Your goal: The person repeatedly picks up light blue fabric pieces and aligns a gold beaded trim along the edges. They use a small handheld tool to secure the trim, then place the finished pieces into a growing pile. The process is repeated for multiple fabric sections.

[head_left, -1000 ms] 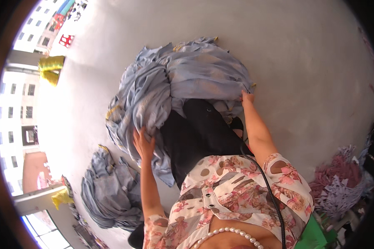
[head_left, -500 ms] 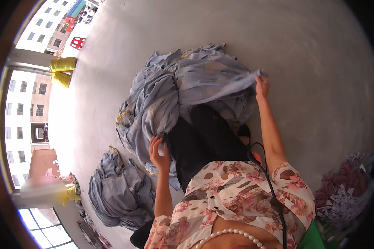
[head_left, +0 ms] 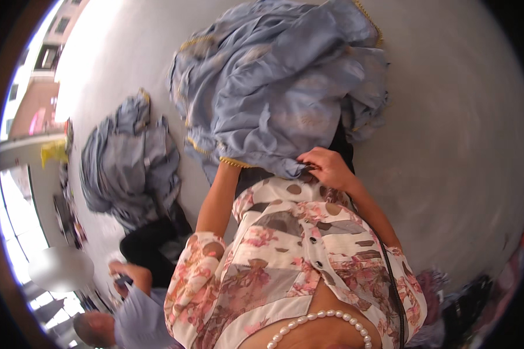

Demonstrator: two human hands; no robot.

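Note:
A large heap of blue-grey cloth [head_left: 273, 93] with yellow trim along some edges spreads over my lap and the floor. My right hand [head_left: 327, 166] is closed on the near edge of the cloth, close to my waist. Something small and dark shows at its fingers, too little of it to name. My left forearm [head_left: 216, 200] reaches under a yellow-edged part of the cloth, which hides the left hand and its fingers.
A second blue-grey cloth pile [head_left: 131, 160] lies on the grey floor to the left. Beside it a co-worker [head_left: 142, 314] in a light blue top holds a small dark object. Dark and purplish cloth [head_left: 466, 308] lies at lower right. A black cord runs down my right side.
My right hand has come in from the far right to my waist. The left hand has gone under the cloth, now drawn over my lap. The co-worker has come into view.

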